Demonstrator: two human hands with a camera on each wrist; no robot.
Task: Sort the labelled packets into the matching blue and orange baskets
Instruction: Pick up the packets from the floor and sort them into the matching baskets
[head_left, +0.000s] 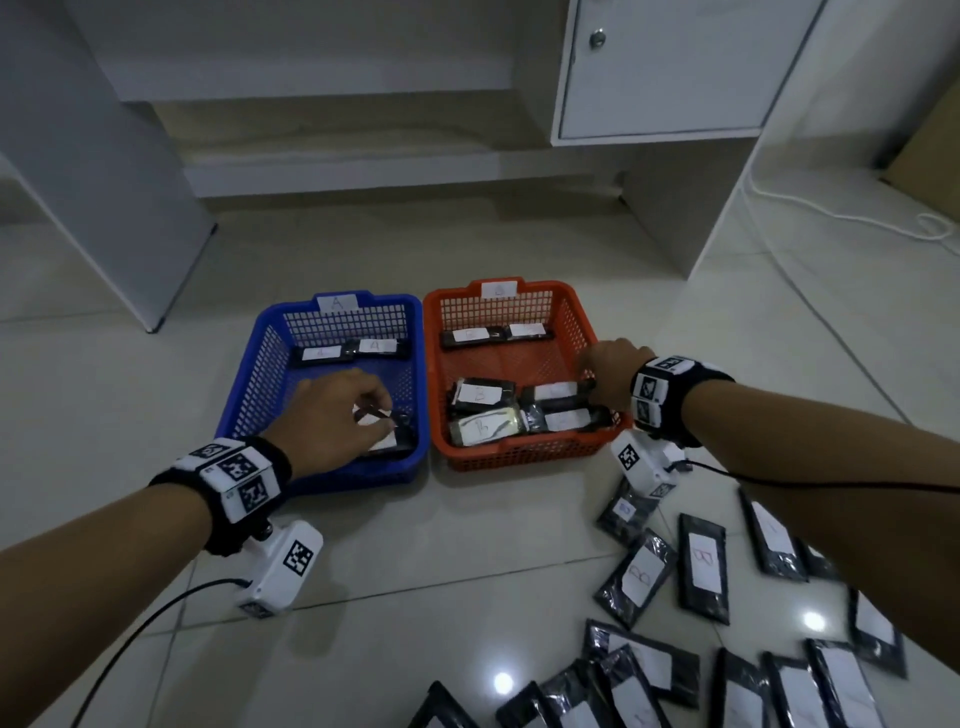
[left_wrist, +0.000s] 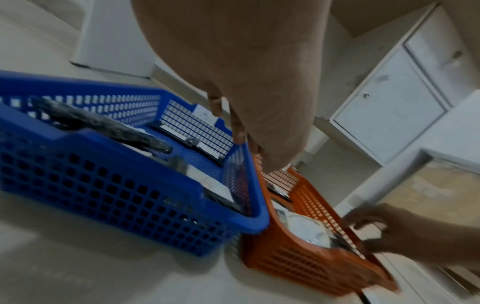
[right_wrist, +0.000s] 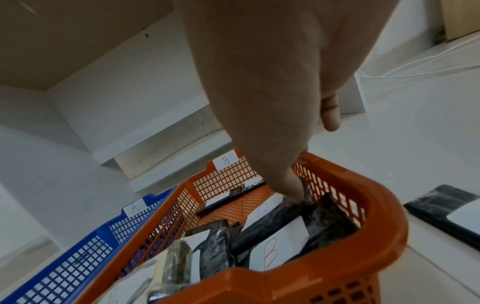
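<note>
Both hands place at once: the left hand (head_left: 332, 410) pinches an A packet (head_left: 387, 439) low in the blue basket (head_left: 249, 364), while the right hand (head_left: 613, 369) holds a B packet (head_left: 558, 392) by its end at the orange basket (head_left: 571, 312) wall. Each grip lowers its packet flat onto the packets already sorted. Only the right wrist view shows the fingertips (right_wrist: 296, 191) on the packet; only the head view shows the unsorted packets (head_left: 704, 566) on the floor (head_left: 467, 545).

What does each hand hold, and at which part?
Left hand pinches a packet at its top edge, low in the blue basket. Right hand pinches another packet's right end.
</note>
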